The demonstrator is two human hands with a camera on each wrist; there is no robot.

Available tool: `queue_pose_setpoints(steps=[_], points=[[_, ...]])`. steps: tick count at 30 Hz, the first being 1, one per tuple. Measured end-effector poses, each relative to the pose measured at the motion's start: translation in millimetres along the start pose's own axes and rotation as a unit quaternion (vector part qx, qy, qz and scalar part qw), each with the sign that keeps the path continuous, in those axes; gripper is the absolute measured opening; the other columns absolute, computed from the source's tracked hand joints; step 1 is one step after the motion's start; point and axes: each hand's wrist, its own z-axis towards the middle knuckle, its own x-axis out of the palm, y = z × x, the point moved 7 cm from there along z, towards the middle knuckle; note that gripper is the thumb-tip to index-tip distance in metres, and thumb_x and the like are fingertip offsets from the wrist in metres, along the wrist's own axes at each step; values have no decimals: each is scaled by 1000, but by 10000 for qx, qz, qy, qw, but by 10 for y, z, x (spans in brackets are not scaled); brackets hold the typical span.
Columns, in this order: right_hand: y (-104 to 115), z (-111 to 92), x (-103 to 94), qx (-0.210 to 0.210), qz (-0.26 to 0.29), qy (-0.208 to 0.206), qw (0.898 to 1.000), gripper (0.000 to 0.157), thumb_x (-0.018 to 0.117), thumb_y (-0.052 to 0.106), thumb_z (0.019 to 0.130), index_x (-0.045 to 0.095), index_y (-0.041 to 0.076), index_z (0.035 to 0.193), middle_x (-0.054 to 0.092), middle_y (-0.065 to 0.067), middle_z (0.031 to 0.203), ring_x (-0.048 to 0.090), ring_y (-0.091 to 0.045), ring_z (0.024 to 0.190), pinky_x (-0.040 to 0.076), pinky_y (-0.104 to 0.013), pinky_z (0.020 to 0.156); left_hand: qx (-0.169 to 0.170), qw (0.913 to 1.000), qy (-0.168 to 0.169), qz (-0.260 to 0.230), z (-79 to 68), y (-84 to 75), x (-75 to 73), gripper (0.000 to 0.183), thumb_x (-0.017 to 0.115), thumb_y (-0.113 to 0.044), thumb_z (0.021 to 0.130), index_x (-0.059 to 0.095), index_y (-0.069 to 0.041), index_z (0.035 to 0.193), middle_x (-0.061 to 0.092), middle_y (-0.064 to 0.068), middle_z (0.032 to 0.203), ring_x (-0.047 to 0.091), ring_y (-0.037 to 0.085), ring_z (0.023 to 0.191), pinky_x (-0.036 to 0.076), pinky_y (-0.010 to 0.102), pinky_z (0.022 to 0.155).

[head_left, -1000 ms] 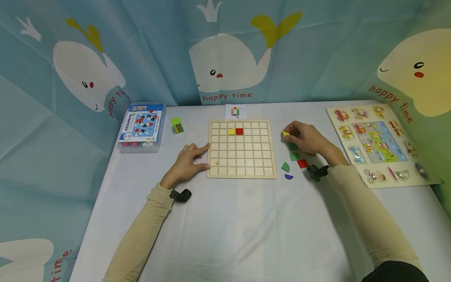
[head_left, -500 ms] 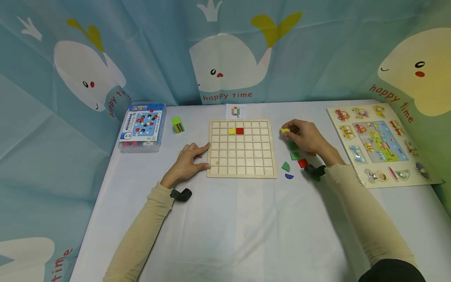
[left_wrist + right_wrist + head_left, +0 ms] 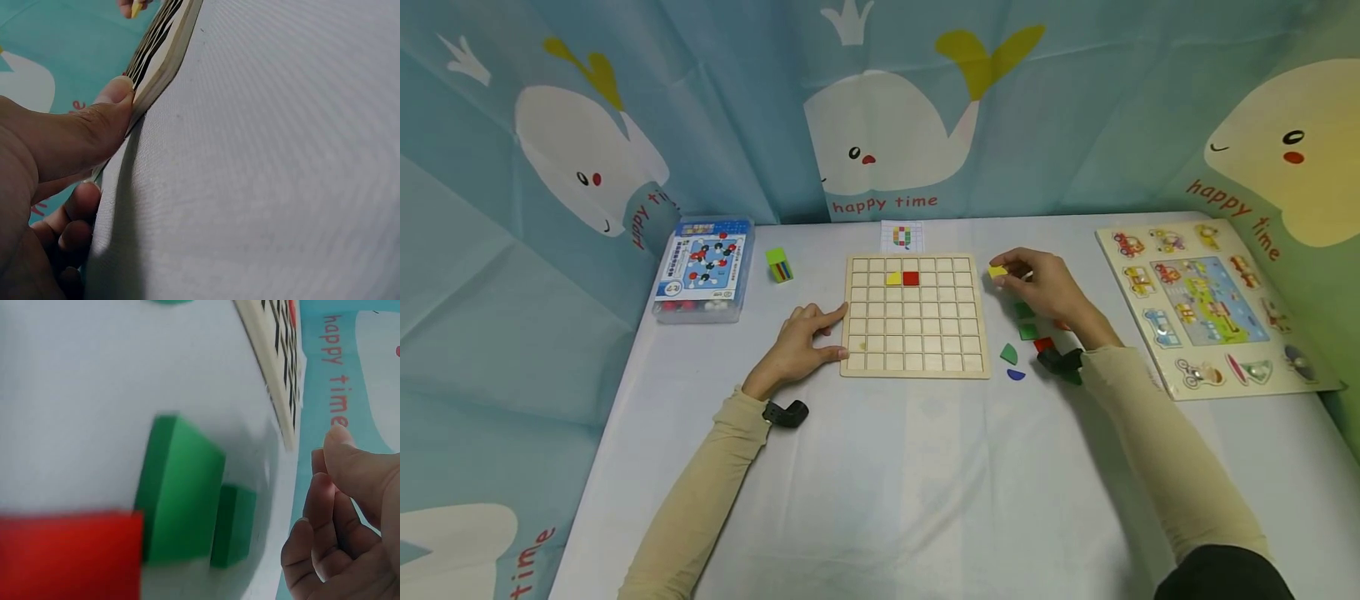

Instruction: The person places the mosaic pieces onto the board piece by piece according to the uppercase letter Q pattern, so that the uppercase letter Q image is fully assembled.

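Observation:
A wooden grid board (image 3: 917, 331) lies flat, with a yellow tile (image 3: 893, 279) and a red square tile (image 3: 911, 278) side by side in its second row. My left hand (image 3: 797, 346) touches the board's left edge with thumb and index finger spread apart; in the left wrist view the thumb (image 3: 103, 112) presses that edge. Just beyond the board's right edge, my right hand (image 3: 1045, 287) pinches a yellow block (image 3: 997, 272) between thumb and fingertips. In the right wrist view the block is hidden behind the fingers. Green blocks (image 3: 181, 487) lie below that hand.
A pattern card (image 3: 902, 237) lies behind the board. Loose pieces include a green quarter circle (image 3: 1009, 354), a blue half circle (image 3: 1016, 375) and a red block (image 3: 69, 556). A plastic box (image 3: 703, 271) and striped cube (image 3: 779, 265) stand left; a picture puzzle (image 3: 1210, 304) lies right.
My right hand has moved a little left toward the board, carrying the yellow block away from the loose pieces. The left hand stays at the board's edge.

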Motion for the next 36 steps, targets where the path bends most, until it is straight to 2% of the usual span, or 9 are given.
queue_pose_setpoints(steps=[6,14,23,36], points=[[119,72,76,-151,164,-49,9997,28,72,14,103,72,3,128,71,-20,118,66,-32,104,46,-20,78,12,10000,2,5,5,10,9,80,86,-24,89,49,-13,159,48,5,95,33,20,87,24,37,84],[270,183,236,-381,413,98,9984,28,72,17,103,71,2,127,71,-21,124,65,-36,109,48,-47,92,44,10000,17,-24,19,30,25,80,87,-24,89,49,-14,159,48,4,94,33,20,87,24,36,84],[446,264,424,-451,671,260,9964,31,70,16,104,68,0,131,66,-21,133,61,-37,117,48,-49,97,6,10000,14,-26,7,35,8,80,87,-24,89,49,-14,159,48,4,95,33,20,87,24,36,84],[511,326,592,-549,925,483,9930,33,70,14,104,67,-4,132,63,-24,134,61,-38,122,51,-52,105,-49,9999,34,-109,9,41,15,80,87,-25,89,49,-15,159,47,4,95,34,21,88,24,37,84]])
